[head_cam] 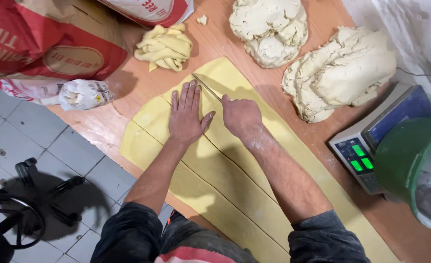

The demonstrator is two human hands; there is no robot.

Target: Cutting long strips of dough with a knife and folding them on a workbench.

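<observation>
A long yellow dough sheet (pixel 235 175) lies flat on the wooden table (pixel 128 87), scored with lengthwise cuts. My left hand (pixel 186 114) presses flat on the sheet, fingers spread, near its far end. My right hand (pixel 242 117) is closed on a knife (pixel 206 87) whose thin blade lies on the dough just right of my left fingers, its tip pointing towards the sheet's far edge.
A heap of cut yellow dough strips (pixel 165 47) sits beyond the sheet. Two large pale dough lumps (pixel 271 29) (pixel 344 70) lie at the back right. A scale (pixel 371 141) and a green bucket (pixel 412 165) stand right. Flour sacks (pixel 45 39) lie left, a stool base (pixel 25 204) on the floor.
</observation>
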